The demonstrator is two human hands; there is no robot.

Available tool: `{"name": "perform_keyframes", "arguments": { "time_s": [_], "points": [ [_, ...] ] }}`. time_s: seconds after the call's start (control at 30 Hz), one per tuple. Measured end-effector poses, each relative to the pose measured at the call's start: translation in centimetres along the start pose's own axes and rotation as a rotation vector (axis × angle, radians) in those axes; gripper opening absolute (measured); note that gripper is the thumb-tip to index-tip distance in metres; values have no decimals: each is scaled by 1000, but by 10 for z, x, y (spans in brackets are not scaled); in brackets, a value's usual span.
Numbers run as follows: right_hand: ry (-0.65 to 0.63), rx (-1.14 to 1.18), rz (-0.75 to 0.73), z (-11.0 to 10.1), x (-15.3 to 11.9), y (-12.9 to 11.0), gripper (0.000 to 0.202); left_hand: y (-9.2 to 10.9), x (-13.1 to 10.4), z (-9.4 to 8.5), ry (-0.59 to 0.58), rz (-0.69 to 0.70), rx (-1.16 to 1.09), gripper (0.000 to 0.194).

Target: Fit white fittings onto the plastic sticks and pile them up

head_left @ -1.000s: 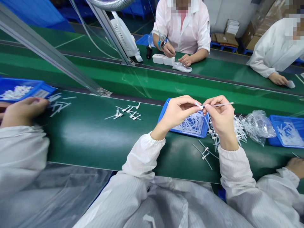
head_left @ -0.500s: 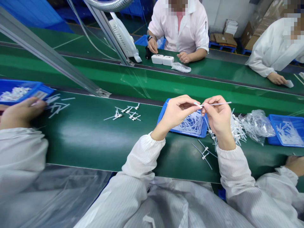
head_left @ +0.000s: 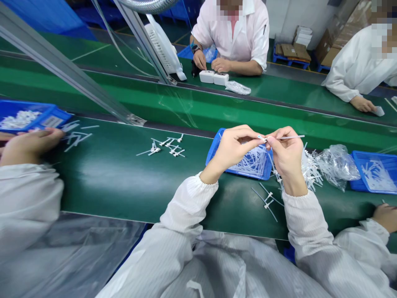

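Note:
My left hand (head_left: 233, 148) pinches a small white connector (head_left: 263, 138) between thumb and fingertips. Close against it, my right hand (head_left: 287, 152) grips a thin white tube (head_left: 293, 136), whose free end sticks out to the right. Both hands are above a blue tray (head_left: 214, 150) of loose white tubes (head_left: 252, 162). A pile of white pieces (head_left: 310, 169) lies on the green table right of the tray, partly behind my right hand. Nearer me lie a few joined tube pieces (head_left: 267, 200).
Several tube assemblies (head_left: 169, 145) lie left of the tray. A clear plastic bag (head_left: 336, 165) and another blue tray (head_left: 356, 156) are at the right. A co-worker's hand (head_left: 31, 147) is at far left, another (head_left: 386, 216) at far right. A metal post (head_left: 71, 68) slants across.
Both my hands have shifted very slightly right, still holding the pieces. Across the table, a person's hand has moved left to the white boxes. The co-worker's hand at far left has shifted slightly.

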State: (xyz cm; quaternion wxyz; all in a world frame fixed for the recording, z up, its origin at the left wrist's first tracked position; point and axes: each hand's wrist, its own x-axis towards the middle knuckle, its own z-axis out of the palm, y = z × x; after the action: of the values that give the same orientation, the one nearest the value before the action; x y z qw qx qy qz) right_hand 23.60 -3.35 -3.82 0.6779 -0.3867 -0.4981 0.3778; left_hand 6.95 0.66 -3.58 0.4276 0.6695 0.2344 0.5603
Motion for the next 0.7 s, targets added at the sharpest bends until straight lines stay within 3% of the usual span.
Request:
{"name": "perform_keyframes", "arguments": {
  "time_s": [0.2, 0.43, 0.7],
  "points": [
    [-4, -50, -72, 0, -1, 1, 38, -1, 1, -8, -60, 8, 133, 17],
    [-88, -25, 8, -14, 3, -1, 32, 3, 1, -5, -84, -59, 5, 23],
    [-59, -60, -92, -8, -1, 1, 42, -4, 2, -2, -48, -78, -98, 30]
  ]
}}
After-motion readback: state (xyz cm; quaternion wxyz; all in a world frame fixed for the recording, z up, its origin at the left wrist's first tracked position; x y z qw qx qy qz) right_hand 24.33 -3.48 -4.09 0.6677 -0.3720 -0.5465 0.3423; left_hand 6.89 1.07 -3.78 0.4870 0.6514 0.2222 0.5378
